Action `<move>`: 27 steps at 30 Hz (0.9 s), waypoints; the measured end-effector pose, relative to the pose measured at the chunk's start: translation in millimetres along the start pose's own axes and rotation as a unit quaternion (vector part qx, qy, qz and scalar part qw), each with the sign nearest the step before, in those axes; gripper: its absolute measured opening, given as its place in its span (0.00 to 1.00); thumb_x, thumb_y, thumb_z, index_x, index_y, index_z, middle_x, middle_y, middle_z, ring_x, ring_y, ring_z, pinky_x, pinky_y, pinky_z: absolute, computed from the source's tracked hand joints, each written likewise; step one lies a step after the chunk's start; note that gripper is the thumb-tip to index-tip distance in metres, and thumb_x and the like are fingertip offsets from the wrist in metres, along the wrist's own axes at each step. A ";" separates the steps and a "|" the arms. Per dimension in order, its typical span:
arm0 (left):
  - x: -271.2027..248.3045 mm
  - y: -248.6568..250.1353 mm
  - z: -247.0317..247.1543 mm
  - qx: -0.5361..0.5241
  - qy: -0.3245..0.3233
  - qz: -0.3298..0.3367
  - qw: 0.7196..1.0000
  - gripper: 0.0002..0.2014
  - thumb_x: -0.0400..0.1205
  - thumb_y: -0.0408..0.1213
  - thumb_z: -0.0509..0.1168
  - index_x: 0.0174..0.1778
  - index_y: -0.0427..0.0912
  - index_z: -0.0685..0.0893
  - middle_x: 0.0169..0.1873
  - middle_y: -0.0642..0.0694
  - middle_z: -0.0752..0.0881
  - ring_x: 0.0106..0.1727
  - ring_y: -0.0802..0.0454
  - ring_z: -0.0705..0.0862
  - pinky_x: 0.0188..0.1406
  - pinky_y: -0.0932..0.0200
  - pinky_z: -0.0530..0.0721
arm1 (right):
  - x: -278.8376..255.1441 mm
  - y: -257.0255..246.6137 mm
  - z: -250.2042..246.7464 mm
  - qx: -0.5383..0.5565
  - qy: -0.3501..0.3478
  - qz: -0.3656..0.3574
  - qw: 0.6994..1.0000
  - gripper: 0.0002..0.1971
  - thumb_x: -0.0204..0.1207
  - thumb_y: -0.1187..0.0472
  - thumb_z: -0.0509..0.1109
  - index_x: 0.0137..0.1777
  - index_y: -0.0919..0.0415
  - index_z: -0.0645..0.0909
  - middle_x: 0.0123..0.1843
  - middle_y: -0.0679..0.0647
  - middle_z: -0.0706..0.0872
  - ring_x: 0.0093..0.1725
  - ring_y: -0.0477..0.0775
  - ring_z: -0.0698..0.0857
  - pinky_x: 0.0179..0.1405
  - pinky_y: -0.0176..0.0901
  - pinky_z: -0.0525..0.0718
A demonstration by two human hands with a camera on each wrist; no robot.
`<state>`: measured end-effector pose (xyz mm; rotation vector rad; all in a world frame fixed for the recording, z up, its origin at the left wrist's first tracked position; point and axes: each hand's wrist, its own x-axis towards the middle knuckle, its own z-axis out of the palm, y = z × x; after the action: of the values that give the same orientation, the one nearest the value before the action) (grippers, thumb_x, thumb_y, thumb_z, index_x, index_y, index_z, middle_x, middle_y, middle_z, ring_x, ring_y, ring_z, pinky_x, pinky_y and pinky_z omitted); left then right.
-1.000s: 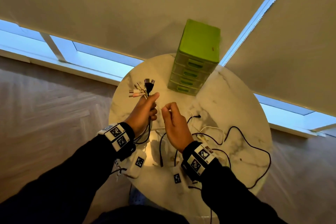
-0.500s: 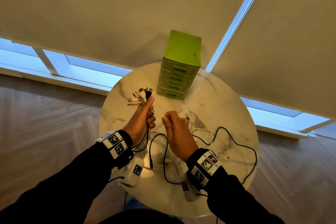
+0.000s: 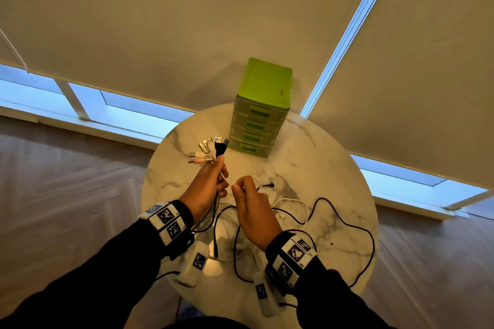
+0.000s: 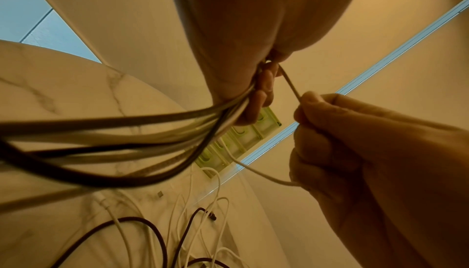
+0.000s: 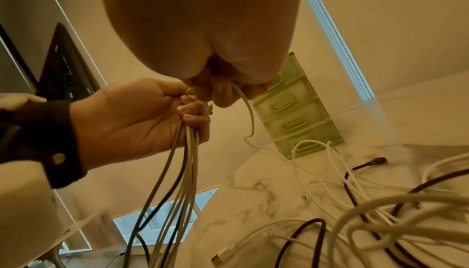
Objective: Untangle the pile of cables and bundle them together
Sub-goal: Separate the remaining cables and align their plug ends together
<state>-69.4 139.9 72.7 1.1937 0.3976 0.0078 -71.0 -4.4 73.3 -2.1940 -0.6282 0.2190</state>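
- Where the gathered cables (image 3: 213, 211) pass through the left hand (image 3: 207, 188), their connector ends (image 3: 209, 149) fan out above the thumb: silver USB plugs, one black plug and two pink-tipped ones, all held up over the near-left part of the surface (image 3: 307, 168).
- Below that hand the gathered strands, white, grey and black, hang down together past the wrist, as the right-wrist view (image 5: 177, 172) shows.
- Left-hand fingers (image 5: 193, 119): curled tight round the gathered cables, thumb pressed along the top.
- One thin white cable (image 4: 291, 85) leaves the left fist and runs straight to the right hand (image 3: 252, 211), just beside it.
- Right-hand fingers (image 4: 308, 99): thumb and forefinger pinch this thin white cable; the remaining fingers are curled in, and the cable re-emerges below the hand and trails down to the surface.
- Loose cables (image 3: 294, 208) lie on the round marble surface to the right of the hands: white loops close by, and a long black cable (image 3: 355, 227) winding toward the right rim.
- A black barrel plug (image 3: 268, 185) rests on the surface just beyond the right hand.
- A green drawer unit (image 3: 262, 112) with four drawers stands at the far edge of the surface, apart from the cables.
- Both wrists carry white bands with black square markers (image 3: 167, 220) over dark sleeves.
- Behind the surface hang beige roller blinds (image 3: 187, 21); wooden flooring (image 3: 66, 181) lies on either side.
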 end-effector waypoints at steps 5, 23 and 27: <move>2.6 1.8 -3.8 0.044 0.020 0.031 0.998 0.21 0.89 0.56 0.55 0.35 0.46 0.74 0.29 0.49 0.74 0.32 0.52 0.72 0.34 0.55 0.72 | -5.6 12.5 0.8 0.006 -0.065 -0.023 0.998 0.12 0.90 0.43 0.50 0.50 0.43 0.70 0.32 0.47 0.82 0.35 0.49 0.81 0.52 0.58 0.78; -17.2 108.5 -38.4 -0.075 0.032 0.163 0.983 0.20 0.93 0.48 0.48 0.34 0.47 0.66 0.22 0.56 0.63 0.23 0.59 0.58 0.27 0.62 0.61 | 60.2 85.5 -37.7 -0.298 -0.181 0.040 0.936 0.20 0.90 0.41 0.43 0.50 0.43 0.76 0.48 0.40 0.87 0.56 0.47 0.83 0.61 0.58 0.61; -4.1 81.8 -36.9 0.016 0.076 0.149 0.986 0.19 0.94 0.46 0.49 0.36 0.46 0.71 0.23 0.55 0.68 0.24 0.59 0.62 0.29 0.58 0.58 | 79.5 72.7 -46.6 -0.152 -0.132 0.117 0.972 0.25 0.88 0.38 0.47 0.43 0.48 0.81 0.35 0.40 0.91 0.47 0.44 0.88 0.65 0.56 0.74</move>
<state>-67.9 203.1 136.5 1.2794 0.3487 0.3544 40.5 -34.5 52.2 -2.5615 -0.5762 0.5800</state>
